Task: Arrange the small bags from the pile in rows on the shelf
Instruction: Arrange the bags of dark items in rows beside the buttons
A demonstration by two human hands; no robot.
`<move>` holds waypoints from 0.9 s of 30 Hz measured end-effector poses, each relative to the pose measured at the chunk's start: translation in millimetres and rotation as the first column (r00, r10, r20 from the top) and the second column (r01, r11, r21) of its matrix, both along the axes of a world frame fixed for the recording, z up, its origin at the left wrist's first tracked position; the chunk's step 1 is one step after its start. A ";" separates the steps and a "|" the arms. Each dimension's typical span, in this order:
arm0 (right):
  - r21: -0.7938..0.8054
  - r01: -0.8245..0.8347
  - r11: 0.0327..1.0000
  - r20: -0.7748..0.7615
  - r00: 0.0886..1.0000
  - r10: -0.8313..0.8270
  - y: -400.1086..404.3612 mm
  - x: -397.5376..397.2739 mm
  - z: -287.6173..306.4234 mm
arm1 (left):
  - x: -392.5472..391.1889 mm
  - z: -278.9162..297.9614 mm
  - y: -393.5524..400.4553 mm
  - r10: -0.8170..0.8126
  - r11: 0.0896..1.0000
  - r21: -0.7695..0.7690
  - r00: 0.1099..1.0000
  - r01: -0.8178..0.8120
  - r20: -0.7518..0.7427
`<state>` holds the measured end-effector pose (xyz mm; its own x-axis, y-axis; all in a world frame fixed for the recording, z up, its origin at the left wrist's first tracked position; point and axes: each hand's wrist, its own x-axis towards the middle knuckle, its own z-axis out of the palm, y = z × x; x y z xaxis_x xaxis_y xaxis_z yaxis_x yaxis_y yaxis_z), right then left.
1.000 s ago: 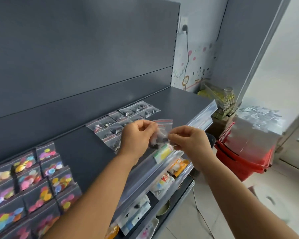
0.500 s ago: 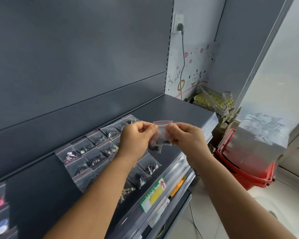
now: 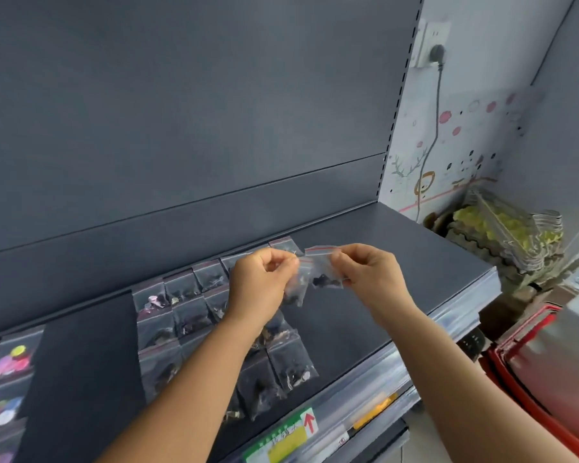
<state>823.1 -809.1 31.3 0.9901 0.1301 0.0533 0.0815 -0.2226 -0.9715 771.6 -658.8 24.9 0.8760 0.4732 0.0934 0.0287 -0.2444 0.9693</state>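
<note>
My left hand (image 3: 259, 284) and my right hand (image 3: 368, 272) are raised over the dark grey shelf (image 3: 398, 262). Between them I pinch small clear zip bags with red seal strips and dark contents. The right hand holds one small bag (image 3: 323, 270) by its top corner. The left hand grips another small bag (image 3: 296, 290) that hangs below its fingers. The two bags overlap slightly. Under my hands, several small bags (image 3: 181, 305) lie flat in rows on the shelf, partly hidden by my left forearm.
Bags of coloured discs (image 3: 7, 362) lie at the shelf's left end. The shelf's right part is bare. A price label (image 3: 284, 436) sits on the clear front rail. Red baskets (image 3: 532, 362) and a heap of hooks (image 3: 515, 235) stand to the right.
The view has swung right and closer, so the coloured bags slid to the left edge. My hands have drawn slightly apart, and two separate bags now show between them.
</note>
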 end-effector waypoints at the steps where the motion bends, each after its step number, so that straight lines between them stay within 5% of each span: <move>1: -0.033 -0.014 0.999 -0.007 1.000 0.014 -3.8 9.1 -3.2 | 3.2 -2.0 -1.5 0.034 0.999 0.010 0.999 -0.034 -0.017; 8: -0.273 -0.237 0.932 -0.108 0.971 0.215 -21.3 53.6 -28.9 | 19.9 -20.4 -27.0 0.198 0.970 0.184 0.958 -0.161 -0.206; 13: -0.292 -0.400 0.869 -0.203 0.913 0.353 -22.0 58.5 -40.2 | 21.3 -28.7 -39.0 0.282 0.907 0.390 0.915 -0.156 -0.290; 18: -0.635 -0.311 0.707 0.014 0.911 0.413 -19.1 60.3 -44.8 | 11.1 -26.9 -42.9 0.362 0.763 0.632 0.900 -0.136 -0.243; 27: -0.735 -0.483 0.476 0.146 0.572 0.807 -30.7 57.0 -42.1 | -12.5 -41.8 -48.9 0.143 0.582 0.793 0.936 0.183 -0.321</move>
<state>880.0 -839.8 -10.7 0.4684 0.8795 0.0844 0.7981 -0.3801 -0.4675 759.1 -707.7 -16.8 0.9346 0.3258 0.1424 0.2731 -0.9142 0.2996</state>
